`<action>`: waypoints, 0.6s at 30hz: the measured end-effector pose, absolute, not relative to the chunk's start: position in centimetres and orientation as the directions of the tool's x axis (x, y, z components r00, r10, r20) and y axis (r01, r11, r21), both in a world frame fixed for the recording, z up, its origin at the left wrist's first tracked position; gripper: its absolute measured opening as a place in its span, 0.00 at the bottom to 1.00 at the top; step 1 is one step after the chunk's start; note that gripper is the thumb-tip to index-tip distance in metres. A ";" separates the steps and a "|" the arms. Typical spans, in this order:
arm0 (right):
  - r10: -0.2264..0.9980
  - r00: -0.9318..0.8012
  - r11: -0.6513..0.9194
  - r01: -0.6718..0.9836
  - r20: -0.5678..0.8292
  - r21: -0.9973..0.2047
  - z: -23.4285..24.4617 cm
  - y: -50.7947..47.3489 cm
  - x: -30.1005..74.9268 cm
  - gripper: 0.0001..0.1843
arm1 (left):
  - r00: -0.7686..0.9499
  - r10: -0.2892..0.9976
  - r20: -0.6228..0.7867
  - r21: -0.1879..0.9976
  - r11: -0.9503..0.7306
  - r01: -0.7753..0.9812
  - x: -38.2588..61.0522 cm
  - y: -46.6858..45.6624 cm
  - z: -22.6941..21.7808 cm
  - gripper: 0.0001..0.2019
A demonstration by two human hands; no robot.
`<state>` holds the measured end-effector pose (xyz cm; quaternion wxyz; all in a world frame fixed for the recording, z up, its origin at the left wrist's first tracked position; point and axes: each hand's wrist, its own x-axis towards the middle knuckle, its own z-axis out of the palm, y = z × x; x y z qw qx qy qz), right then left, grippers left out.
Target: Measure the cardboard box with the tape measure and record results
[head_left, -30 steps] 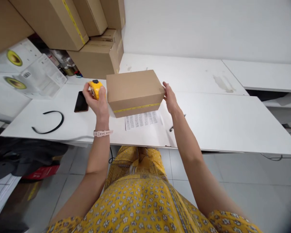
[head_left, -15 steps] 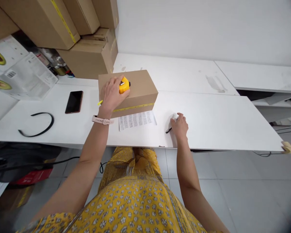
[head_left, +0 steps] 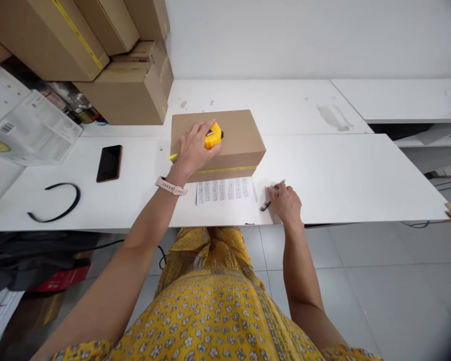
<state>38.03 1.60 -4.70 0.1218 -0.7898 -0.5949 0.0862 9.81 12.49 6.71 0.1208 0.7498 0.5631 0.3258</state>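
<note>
My left hand (head_left: pixel 199 145) lies over the left part of a brown cardboard box (head_left: pixel 236 131), its fingers wrapped round a yellow tape measure (head_left: pixel 213 136) on the box top. A thin bright-yellow tip (head_left: pixel 172 157) pokes out on the wrist side of this hand; the rest of it is hidden. A printed sheet (head_left: pixel 225 190) with columns of small text lies flat in front of the box. To the right of the sheet, my right hand (head_left: pixel 286 203) is closed on a slim black-and-white object (head_left: pixel 265 205) low over the table. Fingers cover most of that object, so its kind is unclear.
A phone (head_left: pixel 109 163) and a curved black band (head_left: pixel 75 200) lie at the left of the white table (head_left: pixel 346 175). Stacked cardboard boxes (head_left: pixel 124 93) and a carton with avocado pictures (head_left: pixel 33 128) stand at the back left. The wall rises behind.
The box has slid to the right under my left hand, and the sheet has shifted right slightly. My right hand has turned the slim object a little. The camera view has shifted too.
</note>
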 end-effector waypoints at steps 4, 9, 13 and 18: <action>0.941 0.315 -0.337 0.905 -0.123 -0.258 -4.2 1.7 39.5 0.15 | 0.197 0.913 0.357 0.416 -0.345 0.841 13.7 12.1 6.5 0.28; 0.923 0.381 -0.317 0.691 -0.045 -0.650 -5.0 1.0 41.6 0.12 | 0.213 0.903 0.373 0.368 -0.354 0.860 15.6 13.4 6.1 0.29; 0.915 0.403 -0.010 -0.017 -0.016 -1.000 -4.5 -1.9 41.3 0.15 | 0.196 0.825 0.530 0.360 -0.429 0.829 15.3 12.8 5.8 0.35; 0.946 0.310 0.185 -0.262 0.099 -0.947 -3.3 -4.7 37.6 0.20 | 0.186 0.568 0.801 0.315 -0.666 0.676 13.2 5.1 1.6 0.12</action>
